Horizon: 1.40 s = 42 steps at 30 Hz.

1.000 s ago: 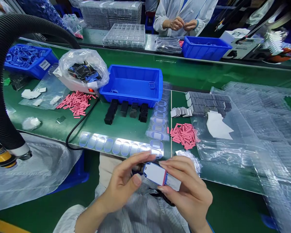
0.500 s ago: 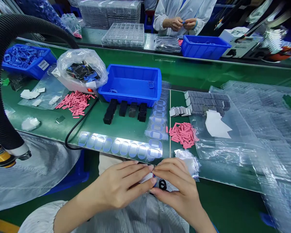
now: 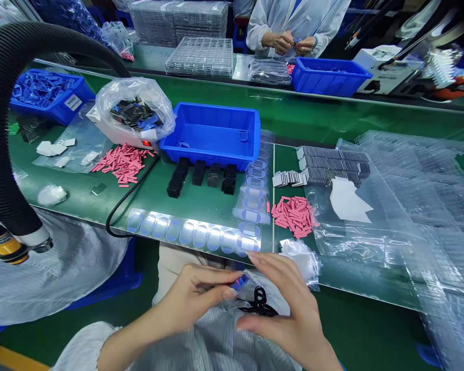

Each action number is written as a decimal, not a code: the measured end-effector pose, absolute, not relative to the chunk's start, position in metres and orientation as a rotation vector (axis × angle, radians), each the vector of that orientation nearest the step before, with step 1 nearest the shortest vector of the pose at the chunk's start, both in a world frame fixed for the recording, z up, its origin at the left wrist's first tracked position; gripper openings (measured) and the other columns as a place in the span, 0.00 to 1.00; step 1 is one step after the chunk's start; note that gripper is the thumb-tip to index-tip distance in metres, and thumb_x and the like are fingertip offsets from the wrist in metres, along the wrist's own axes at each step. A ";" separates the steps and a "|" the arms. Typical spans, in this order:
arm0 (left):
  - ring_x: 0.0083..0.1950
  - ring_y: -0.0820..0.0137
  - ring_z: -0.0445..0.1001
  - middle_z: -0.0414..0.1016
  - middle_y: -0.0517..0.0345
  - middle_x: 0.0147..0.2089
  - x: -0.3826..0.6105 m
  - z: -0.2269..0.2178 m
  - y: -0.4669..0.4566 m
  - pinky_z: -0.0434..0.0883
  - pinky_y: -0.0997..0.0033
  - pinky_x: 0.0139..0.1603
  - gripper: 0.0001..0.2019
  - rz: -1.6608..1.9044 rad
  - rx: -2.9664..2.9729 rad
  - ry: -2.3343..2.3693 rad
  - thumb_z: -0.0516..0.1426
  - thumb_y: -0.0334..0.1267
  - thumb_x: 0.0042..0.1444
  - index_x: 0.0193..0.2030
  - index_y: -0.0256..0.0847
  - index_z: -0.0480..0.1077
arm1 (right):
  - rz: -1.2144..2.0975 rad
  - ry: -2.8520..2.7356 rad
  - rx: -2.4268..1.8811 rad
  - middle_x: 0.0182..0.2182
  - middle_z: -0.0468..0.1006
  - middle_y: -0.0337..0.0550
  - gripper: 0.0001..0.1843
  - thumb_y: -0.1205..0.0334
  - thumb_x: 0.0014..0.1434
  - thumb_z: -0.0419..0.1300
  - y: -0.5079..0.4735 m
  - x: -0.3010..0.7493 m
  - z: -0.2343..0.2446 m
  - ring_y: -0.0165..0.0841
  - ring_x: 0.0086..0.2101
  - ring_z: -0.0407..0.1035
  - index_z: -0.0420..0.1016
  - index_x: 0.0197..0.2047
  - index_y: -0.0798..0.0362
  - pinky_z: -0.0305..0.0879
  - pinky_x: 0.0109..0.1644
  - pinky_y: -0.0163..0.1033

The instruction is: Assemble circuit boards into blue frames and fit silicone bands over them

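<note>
Between the thumb and fingers of my left hand [image 3: 195, 299] is a small blue plastic part [image 3: 239, 282], held above my lap. My right hand [image 3: 290, 309] is spread beside it, thumb and fingers wide apart, with nothing between them. Behind the hands, a black looped object [image 3: 260, 304] lies at my clothing. Just beyond, along the bench's front edge, lies a strip of clear oval films [image 3: 185, 233]. A pile of pink strips [image 3: 294, 216] and a crumpled clear plastic piece [image 3: 303, 260] are nearest my right hand on the bench.
A blue bin [image 3: 216, 131] stands mid-bench, with stacks of black pieces [image 3: 178, 178] before it. A bag of dark parts [image 3: 137, 111] sits left of it. A black hose [image 3: 7, 103] arches at left. Clear trays [image 3: 444, 206] cover the right. Across the bench, a person's hands [image 3: 290, 44] work.
My hands have parted. The right hand has come off the part and opened, and the left now holds the blue part tilted, showing its end. The view has shifted slightly.
</note>
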<state>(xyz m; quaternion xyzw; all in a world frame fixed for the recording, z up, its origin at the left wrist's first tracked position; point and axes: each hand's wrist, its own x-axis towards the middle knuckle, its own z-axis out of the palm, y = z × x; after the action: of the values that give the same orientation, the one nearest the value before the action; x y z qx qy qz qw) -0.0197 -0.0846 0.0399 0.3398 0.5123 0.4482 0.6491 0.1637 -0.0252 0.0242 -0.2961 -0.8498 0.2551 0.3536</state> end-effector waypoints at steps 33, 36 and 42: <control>0.45 0.61 0.80 0.82 0.51 0.43 -0.031 0.016 -0.083 0.73 0.69 0.50 0.14 1.193 0.184 1.120 0.65 0.47 0.45 0.37 0.42 0.80 | 1.739 -1.597 -1.464 0.40 0.77 0.46 0.27 0.48 0.58 0.56 -0.050 0.192 -0.026 0.29 0.25 0.72 0.64 0.59 0.46 0.67 0.23 0.32; 0.45 0.60 0.79 0.82 0.51 0.43 -0.031 0.014 -0.085 0.72 0.67 0.51 0.14 1.199 0.170 1.133 0.65 0.46 0.45 0.38 0.43 0.80 | 1.774 -1.621 -1.453 0.43 0.76 0.46 0.30 0.49 0.57 0.58 -0.053 0.194 -0.026 0.28 0.24 0.72 0.61 0.62 0.43 0.66 0.22 0.31; 0.43 0.64 0.79 0.83 0.54 0.39 -0.026 0.016 -0.084 0.71 0.69 0.50 0.15 1.176 0.186 1.148 0.65 0.48 0.45 0.38 0.43 0.80 | 2.014 -1.469 -1.133 0.54 0.72 0.50 0.22 0.48 0.60 0.55 -0.051 0.196 -0.018 0.38 0.41 0.76 0.68 0.57 0.41 0.74 0.37 0.38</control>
<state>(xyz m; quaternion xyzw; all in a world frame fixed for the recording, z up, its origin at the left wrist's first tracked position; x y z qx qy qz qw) -0.0259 -0.0840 0.0161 0.0828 0.5110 0.5231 0.6771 0.1958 -0.0512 -0.0177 -0.4053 -0.5257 0.7206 0.2003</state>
